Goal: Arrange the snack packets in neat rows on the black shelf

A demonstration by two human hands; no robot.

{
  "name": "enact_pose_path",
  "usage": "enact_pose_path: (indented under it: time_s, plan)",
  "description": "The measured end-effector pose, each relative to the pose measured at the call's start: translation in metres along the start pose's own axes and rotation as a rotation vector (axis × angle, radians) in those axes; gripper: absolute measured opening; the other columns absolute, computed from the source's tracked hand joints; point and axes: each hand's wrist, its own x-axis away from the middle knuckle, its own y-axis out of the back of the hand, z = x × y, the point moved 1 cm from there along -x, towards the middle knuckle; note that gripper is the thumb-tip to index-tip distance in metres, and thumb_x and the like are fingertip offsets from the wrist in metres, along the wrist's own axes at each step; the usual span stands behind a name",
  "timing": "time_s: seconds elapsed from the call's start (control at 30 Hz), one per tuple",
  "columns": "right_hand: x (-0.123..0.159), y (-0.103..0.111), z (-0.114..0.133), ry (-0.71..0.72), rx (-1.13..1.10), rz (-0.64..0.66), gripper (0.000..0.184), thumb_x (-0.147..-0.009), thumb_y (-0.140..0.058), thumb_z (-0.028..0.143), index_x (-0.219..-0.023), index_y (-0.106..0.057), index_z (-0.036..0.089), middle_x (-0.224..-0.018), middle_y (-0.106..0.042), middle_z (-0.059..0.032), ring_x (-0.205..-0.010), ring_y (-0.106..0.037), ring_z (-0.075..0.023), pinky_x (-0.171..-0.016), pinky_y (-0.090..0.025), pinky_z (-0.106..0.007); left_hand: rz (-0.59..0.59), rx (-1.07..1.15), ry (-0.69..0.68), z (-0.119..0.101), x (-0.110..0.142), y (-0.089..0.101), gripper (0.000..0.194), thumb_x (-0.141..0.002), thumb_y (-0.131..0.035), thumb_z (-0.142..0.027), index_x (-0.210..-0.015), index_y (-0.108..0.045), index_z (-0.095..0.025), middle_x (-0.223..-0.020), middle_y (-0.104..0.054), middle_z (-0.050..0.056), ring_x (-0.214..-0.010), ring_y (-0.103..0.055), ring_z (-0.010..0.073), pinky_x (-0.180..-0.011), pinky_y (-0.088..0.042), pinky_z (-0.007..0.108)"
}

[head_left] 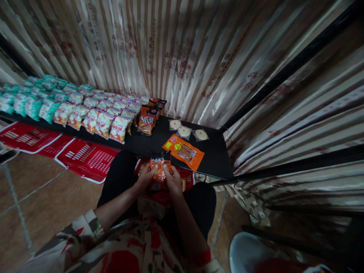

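Between both hands, above my lap, is an orange snack packet (160, 169) with a dark top edge. My left hand (147, 174) grips its left side, thumb on the front. My right hand (173, 179) pinches the right side the same way. Similar orange-and-black packets (146, 120) stand on the black shelf (212, 159) beyond my hands. Just past my right hand lies a flat orange pouch (184, 151) with a yellow label. Behind the pouch are several round white wrapped pieces (184, 131). Under the held packet, a red bag (187, 177) is partly hidden by my hands.
White snack bags (104, 123) stand in rows on the shelf, with teal bags (33, 106) farther left. Red printed sheets (88, 159) hang below the front edge. Black bars (298, 168) cross a striped curtain (182, 57). A pale rounded container (247, 250) sits at lower right.
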Motion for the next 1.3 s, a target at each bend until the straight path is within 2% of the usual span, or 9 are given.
enact_pose_path:
  time_s: [0.17, 0.27, 0.4, 0.6, 0.8, 1.03, 1.2, 1.3]
  plan:
    - [0.008, 0.003, 0.014, -0.067, -0.186, 0.072, 0.038, -0.078, -0.049, 0.054, -0.099, -0.059, 0.024, -0.094, -0.070, -0.0019, -0.083, -0.066, -0.0199, -0.069, -0.053, -0.029, -0.065, -0.075, -0.046, 0.004, -0.015, 0.007, 0.045, -0.071, -0.066, -0.049, -0.101, -0.060, -0.015, -0.096, -0.068, 0.007, -0.093, -0.062, 0.0246, -0.076, -0.049, 0.030]
    - [0.014, 0.005, 0.019, -0.059, -0.199, 0.124, 0.037, -0.080, -0.047, 0.051, -0.102, -0.060, 0.026, -0.097, -0.070, -0.0014, -0.088, -0.066, -0.0210, -0.076, -0.053, -0.032, -0.070, -0.093, -0.066, 0.003, -0.020, 0.010, 0.048, -0.072, -0.064, -0.052, -0.101, -0.060, -0.014, -0.093, -0.067, 0.007, -0.084, -0.063, 0.0211, -0.071, -0.049, 0.028]
    - [0.019, 0.008, 0.022, -0.039, -0.185, 0.125, 0.035, -0.079, -0.051, 0.048, -0.105, -0.063, 0.027, -0.104, -0.068, -0.0013, -0.100, -0.062, -0.0239, -0.081, -0.053, -0.036, -0.087, -0.110, -0.086, -0.003, -0.021, 0.011, 0.048, -0.072, -0.063, -0.053, -0.099, -0.060, -0.014, -0.089, -0.067, 0.007, -0.080, -0.062, 0.0195, -0.070, -0.048, 0.027]
    - [0.023, 0.010, 0.022, 0.025, -0.194, 0.158, 0.036, -0.078, -0.054, 0.046, -0.105, -0.065, 0.025, -0.110, -0.066, -0.0023, -0.111, -0.057, -0.0247, -0.087, -0.051, -0.037, -0.096, -0.047, -0.047, -0.009, -0.026, 0.009, 0.047, -0.071, -0.064, -0.052, -0.098, -0.058, -0.014, -0.083, -0.066, 0.006, -0.074, -0.062, 0.0176, -0.069, -0.049, 0.028]
    - [0.024, 0.005, 0.017, 0.022, -0.318, 0.198, 0.045, -0.077, -0.056, 0.048, -0.114, -0.060, 0.022, -0.111, -0.066, -0.0047, -0.105, -0.060, -0.0248, -0.087, -0.051, -0.037, -0.093, -0.028, -0.043, -0.009, -0.028, 0.009, 0.049, -0.069, -0.066, -0.055, -0.095, -0.059, -0.013, -0.084, -0.066, 0.006, -0.073, -0.061, 0.0166, -0.067, -0.048, 0.026]
    - [0.022, -0.001, 0.007, 0.016, -0.441, 0.091, 0.045, -0.076, -0.061, 0.044, -0.115, -0.061, 0.021, -0.104, -0.069, -0.0045, -0.092, -0.064, -0.0217, -0.082, -0.051, -0.035, -0.084, 0.009, -0.016, -0.009, -0.027, 0.006, 0.052, -0.068, -0.065, -0.058, -0.096, -0.060, -0.014, -0.083, -0.065, 0.004, -0.068, -0.060, 0.0145, -0.063, -0.047, 0.024]
    - [0.018, -0.001, -0.003, 0.011, -0.454, -0.010, 0.045, -0.075, -0.063, 0.042, -0.115, -0.060, 0.021, -0.105, -0.068, -0.0048, -0.092, -0.063, -0.0211, -0.084, -0.050, -0.037, -0.080, 0.026, -0.032, -0.004, -0.022, 0.007, 0.050, -0.069, -0.067, -0.053, -0.103, -0.060, -0.017, -0.094, -0.067, 0.006, -0.081, -0.063, 0.0184, -0.070, -0.048, 0.026]
    - [0.015, 0.001, -0.002, 0.005, -0.452, -0.054, 0.044, -0.075, -0.062, 0.042, -0.115, -0.060, 0.022, -0.103, -0.069, -0.0038, -0.090, -0.064, -0.0208, -0.084, -0.050, -0.037, -0.030, 0.065, -0.006, 0.000, -0.015, 0.005, 0.053, -0.068, -0.069, -0.049, -0.109, -0.057, -0.017, -0.093, -0.068, 0.006, -0.082, -0.064, 0.0198, -0.072, -0.049, 0.029]
